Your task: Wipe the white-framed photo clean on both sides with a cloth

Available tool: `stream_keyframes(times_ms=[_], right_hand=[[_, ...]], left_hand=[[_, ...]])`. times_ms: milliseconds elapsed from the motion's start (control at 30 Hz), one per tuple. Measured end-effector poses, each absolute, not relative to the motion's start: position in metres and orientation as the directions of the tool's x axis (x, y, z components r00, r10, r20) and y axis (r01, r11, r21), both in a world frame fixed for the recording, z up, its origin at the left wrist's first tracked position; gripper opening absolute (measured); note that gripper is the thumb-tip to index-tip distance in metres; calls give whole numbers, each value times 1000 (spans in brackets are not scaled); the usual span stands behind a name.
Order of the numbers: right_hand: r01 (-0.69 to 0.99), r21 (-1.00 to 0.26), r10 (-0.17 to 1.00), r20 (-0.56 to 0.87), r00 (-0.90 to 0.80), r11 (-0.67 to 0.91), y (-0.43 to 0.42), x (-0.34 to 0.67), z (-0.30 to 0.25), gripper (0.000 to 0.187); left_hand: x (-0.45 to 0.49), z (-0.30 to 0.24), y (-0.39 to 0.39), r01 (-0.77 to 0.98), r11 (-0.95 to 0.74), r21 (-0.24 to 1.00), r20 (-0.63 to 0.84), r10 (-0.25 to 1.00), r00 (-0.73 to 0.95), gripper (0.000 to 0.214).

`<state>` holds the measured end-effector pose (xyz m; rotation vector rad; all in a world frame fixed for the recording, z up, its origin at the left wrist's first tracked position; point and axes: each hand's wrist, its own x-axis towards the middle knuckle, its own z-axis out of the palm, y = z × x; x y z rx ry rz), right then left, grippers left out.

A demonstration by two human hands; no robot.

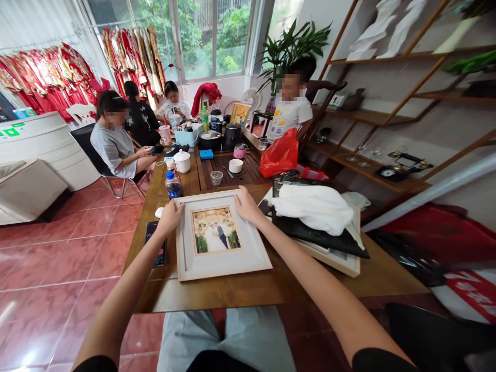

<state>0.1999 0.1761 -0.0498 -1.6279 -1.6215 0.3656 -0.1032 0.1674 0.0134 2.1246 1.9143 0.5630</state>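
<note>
A framed wedding photo (253, 253) with a wide white mat and a thin pale wooden frame is before me at the table's near edge. Its picture shows a couple under an arch. My left hand (170, 217) grips the upper left side, fingers closed around the edge. At the upper right corner, my right hand (248, 206) holds the same frame, its thumb on the front. Left of the frame lies a dark phone (155, 245). To the right, a white cloth (313, 206) rests on a black bag over another pale frame (351, 266).
Near my left hand stands a blue-capped bottle (173, 185). Farther back are a white lidded cup (182, 161), a white bowl (235, 166) and a red plastic bag (281, 153). Several people sit around the wooden table (217, 297). Shelves (372, 116) line the right wall.
</note>
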Motion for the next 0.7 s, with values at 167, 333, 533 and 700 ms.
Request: stream_keyframes(times_ms=[167, 333, 533, 700], right_hand=[[767, -639, 960, 243, 137, 52, 180, 195, -54, 40], [826, -564, 975, 174, 139, -17, 182, 188, -57, 41], [877, -478, 978, 160, 133, -42, 177, 179, -57, 41], [903, -427, 979, 164, 118, -38, 175, 173, -55, 42]], left_hand=[[-98, 11, 172, 957, -78, 279, 96, 994, 53, 30], [-91, 6, 173, 985, -75, 156, 83, 995, 63, 37], [-86, 3, 167, 993, -108, 50, 99, 990, 103, 40], [-87, -1, 167, 991, -135, -16, 110, 985, 136, 39]])
